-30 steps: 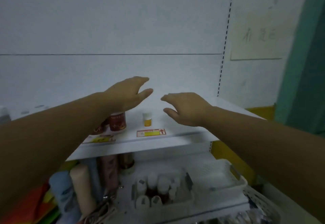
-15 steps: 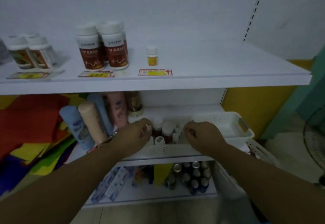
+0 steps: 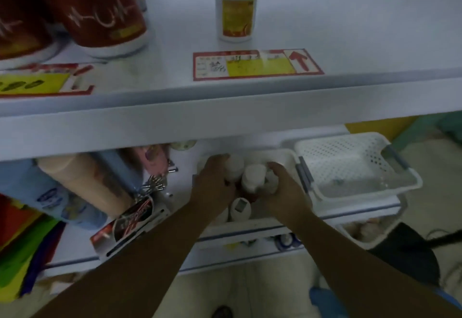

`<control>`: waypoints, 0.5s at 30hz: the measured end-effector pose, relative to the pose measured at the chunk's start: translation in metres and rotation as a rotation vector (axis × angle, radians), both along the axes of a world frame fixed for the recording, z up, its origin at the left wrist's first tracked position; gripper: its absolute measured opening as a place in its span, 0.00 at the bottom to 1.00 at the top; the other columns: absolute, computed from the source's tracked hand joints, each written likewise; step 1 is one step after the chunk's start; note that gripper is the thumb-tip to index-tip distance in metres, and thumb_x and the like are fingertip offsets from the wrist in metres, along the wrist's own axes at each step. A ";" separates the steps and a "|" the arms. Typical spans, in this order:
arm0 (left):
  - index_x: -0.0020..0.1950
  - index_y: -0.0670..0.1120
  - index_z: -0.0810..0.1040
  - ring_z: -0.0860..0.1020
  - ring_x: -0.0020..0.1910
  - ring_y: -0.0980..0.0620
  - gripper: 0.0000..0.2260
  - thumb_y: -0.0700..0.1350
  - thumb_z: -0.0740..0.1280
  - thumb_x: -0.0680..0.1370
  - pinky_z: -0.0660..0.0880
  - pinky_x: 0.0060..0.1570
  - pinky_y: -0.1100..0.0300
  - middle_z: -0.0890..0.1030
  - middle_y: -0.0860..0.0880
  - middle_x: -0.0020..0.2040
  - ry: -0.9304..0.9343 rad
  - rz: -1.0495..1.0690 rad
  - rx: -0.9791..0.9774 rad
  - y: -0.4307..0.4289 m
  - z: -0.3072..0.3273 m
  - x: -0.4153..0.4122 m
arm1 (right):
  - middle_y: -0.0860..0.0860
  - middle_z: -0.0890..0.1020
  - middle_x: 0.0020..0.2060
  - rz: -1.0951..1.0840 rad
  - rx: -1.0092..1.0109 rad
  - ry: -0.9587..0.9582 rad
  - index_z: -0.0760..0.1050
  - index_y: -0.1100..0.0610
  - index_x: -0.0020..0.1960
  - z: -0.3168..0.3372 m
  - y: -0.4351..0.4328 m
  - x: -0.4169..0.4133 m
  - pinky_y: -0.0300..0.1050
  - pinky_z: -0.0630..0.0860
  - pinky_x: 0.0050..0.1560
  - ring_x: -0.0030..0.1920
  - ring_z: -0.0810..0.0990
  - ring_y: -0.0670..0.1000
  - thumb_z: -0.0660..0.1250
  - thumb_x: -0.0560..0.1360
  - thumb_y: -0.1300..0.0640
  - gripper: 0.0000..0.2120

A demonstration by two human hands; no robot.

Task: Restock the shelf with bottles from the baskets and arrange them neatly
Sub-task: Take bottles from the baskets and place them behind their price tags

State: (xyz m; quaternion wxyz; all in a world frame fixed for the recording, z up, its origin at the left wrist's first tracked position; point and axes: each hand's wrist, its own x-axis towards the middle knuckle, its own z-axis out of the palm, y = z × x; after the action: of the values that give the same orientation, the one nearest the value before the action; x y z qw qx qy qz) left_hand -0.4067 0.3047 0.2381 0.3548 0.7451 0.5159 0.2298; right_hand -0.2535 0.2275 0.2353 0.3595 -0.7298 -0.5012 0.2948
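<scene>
Both hands are being held inside the basket on the lower shelf, where the bottles to restock are lying. The left hand is being curled round the left bottle. Its fingers are bent close together, but the fingertips are being hidden by the back of the hand. The right hand is being wrapped round the right bottle, with the fingers pressed together on it. The middle bottle is being kept between the two hands. A spare bottle is standing in the basket, between the wrists. A second basket is sitting just beside, on the right. On the upper shelf a yellow bottle is standing behind a label, with red bottles at the left.
</scene>
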 end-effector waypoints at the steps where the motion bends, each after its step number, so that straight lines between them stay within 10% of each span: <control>1: 0.68 0.47 0.68 0.72 0.65 0.47 0.27 0.44 0.71 0.70 0.68 0.66 0.49 0.73 0.46 0.66 0.004 0.049 -0.021 0.005 -0.004 0.005 | 0.38 0.76 0.46 0.055 0.007 0.030 0.63 0.34 0.62 -0.002 0.003 -0.004 0.31 0.69 0.50 0.48 0.76 0.41 0.70 0.70 0.55 0.28; 8: 0.53 0.42 0.78 0.78 0.53 0.48 0.13 0.49 0.71 0.73 0.70 0.53 0.62 0.82 0.45 0.50 -0.013 0.205 -0.011 0.001 -0.015 0.018 | 0.43 0.76 0.50 0.125 -0.042 -0.003 0.64 0.47 0.66 -0.009 0.009 -0.001 0.45 0.71 0.57 0.55 0.77 0.49 0.63 0.75 0.47 0.21; 15: 0.54 0.40 0.79 0.80 0.52 0.45 0.14 0.45 0.71 0.72 0.75 0.55 0.47 0.83 0.42 0.50 -0.082 0.058 0.002 0.007 -0.012 0.016 | 0.39 0.75 0.39 -0.042 0.037 -0.154 0.65 0.40 0.54 -0.023 0.012 -0.003 0.42 0.74 0.45 0.44 0.78 0.45 0.60 0.71 0.35 0.15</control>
State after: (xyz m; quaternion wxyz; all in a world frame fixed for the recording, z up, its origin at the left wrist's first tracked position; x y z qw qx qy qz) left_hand -0.3908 0.3118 0.2258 0.3681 0.7201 0.5221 0.2709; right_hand -0.2567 0.2390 0.2125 0.3395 -0.7538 -0.5174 0.2210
